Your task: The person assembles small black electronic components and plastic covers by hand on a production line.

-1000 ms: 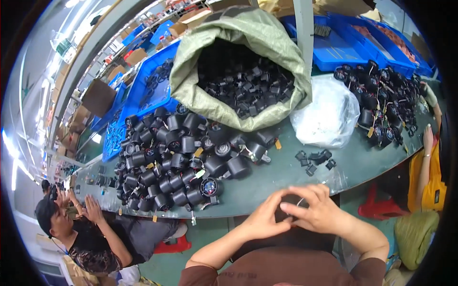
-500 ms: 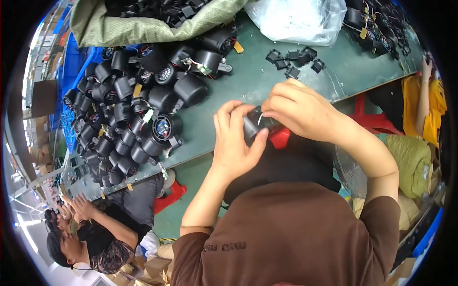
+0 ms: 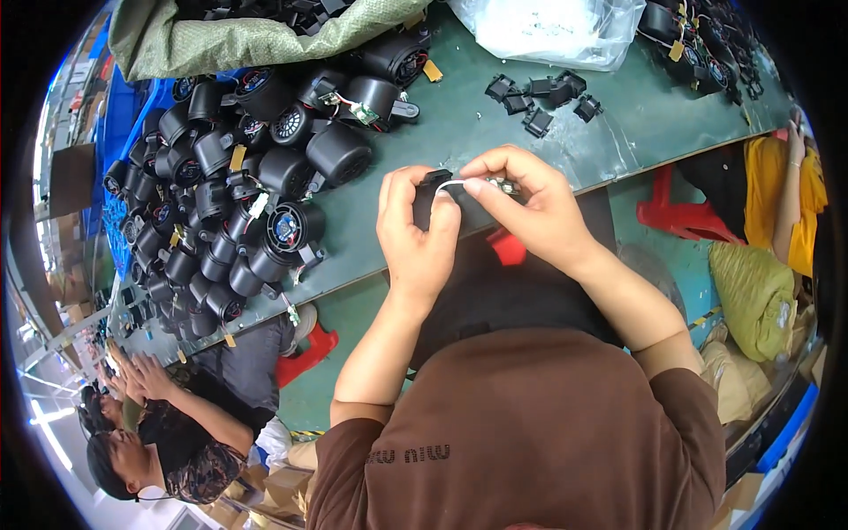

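Note:
My left hand (image 3: pixel 415 234) is closed around a black plastic part (image 3: pixel 435 178), which pokes out between the fingers and thumb; most of it is hidden. From it a short white cable (image 3: pixel 455 183) arches across to my right hand (image 3: pixel 528 199). Thumb and fingertips there pinch the cable, and a small green circuit board (image 3: pixel 503 185) with pale parts shows beside those fingers. Both hands are near the table's front edge, close together. Beyond them lie several small black plastic clips (image 3: pixel 537 122) in a loose group on the green table (image 3: pixel 442 115).
A heap of black round motor housings (image 3: pixel 283 168) with wires covers the table's left. Behind it sits a green woven sack (image 3: pixel 265 49) of black parts. A clear plastic bag (image 3: pixel 552 35) stands at the back. People work at left and right, near a red stool (image 3: pixel 685 212).
Both hands have shifted left and slightly up. The black cylinder seen in my left hand is now mostly covered, the white cable is stretched between the hands, and the circuit board shows at my right hand.

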Demonstrator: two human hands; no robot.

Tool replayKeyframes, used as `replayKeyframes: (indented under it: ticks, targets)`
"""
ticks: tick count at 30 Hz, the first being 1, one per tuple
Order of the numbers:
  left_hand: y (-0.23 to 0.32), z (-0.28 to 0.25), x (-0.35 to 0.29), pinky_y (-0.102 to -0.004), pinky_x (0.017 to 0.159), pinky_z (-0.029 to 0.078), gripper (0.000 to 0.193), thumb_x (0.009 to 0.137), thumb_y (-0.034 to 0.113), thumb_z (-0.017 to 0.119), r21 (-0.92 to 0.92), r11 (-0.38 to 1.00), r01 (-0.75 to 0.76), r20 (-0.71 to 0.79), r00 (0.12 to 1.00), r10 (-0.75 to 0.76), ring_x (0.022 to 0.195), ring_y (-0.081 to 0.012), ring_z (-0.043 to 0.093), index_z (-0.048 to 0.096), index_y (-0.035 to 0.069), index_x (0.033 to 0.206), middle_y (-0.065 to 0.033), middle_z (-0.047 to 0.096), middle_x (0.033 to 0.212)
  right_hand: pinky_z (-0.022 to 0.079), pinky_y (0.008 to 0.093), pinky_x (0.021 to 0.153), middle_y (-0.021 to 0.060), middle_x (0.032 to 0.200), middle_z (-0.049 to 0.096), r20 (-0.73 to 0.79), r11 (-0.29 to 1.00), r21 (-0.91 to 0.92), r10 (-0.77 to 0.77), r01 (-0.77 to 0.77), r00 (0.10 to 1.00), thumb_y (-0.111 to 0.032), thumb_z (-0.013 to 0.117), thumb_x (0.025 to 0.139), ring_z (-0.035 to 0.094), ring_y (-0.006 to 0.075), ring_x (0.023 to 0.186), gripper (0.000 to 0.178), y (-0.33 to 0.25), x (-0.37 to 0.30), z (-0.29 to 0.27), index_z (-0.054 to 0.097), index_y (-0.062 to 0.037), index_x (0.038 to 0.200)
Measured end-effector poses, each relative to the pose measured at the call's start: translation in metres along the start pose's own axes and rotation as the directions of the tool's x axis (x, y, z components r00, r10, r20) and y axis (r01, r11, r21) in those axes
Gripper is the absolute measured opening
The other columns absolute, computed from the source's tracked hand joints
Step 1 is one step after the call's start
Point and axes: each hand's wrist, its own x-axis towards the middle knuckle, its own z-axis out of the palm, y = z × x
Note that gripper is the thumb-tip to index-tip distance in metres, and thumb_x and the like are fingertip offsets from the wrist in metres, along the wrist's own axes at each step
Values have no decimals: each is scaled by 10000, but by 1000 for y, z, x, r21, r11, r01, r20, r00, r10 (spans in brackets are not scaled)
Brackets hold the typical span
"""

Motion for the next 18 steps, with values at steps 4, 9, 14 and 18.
replayKeyframes:
  ticks: [4,9,14,18]
  targets:
    - [0,3,-3,-365,820,479,186,816,44,599,-19,1000,-4,-16,1000,4,896,-280,583,576,-5,995,-141,583,957,494,276,751,59,935,658,-35,998,-26,58,-59,998,-61,668,902,628,136,866,98,0,-2,6,664,-12,987]
    - [2,5,-6,-392,872,457,263,829,83,636,14,998,-66,37,997,66,970,-310,563,561,-12,1062,-164,583,1027,499,278,732,72,933,658,-73,997,-72,4,-9,997,-70,654,914,636,148,867,102,6,-5,9,652,-17,1001]
    - [-5,5,-10,-453,946,398,468,809,153,682,115,950,-291,134,952,275,1075,-356,509,497,-6,1208,-183,558,1152,500,282,724,78,932,654,-72,997,-47,55,-58,996,-90,652,920,634,151,860,104,3,-5,4,646,-12,988]
    - [-4,3,-12,-442,933,394,465,812,141,663,111,935,-336,162,935,317,1067,-354,499,487,-3,1218,-191,548,1170,499,288,720,82,920,653,-40,995,-88,41,-44,998,-89,649,917,632,170,845,96,1,-6,0,648,-10,972]
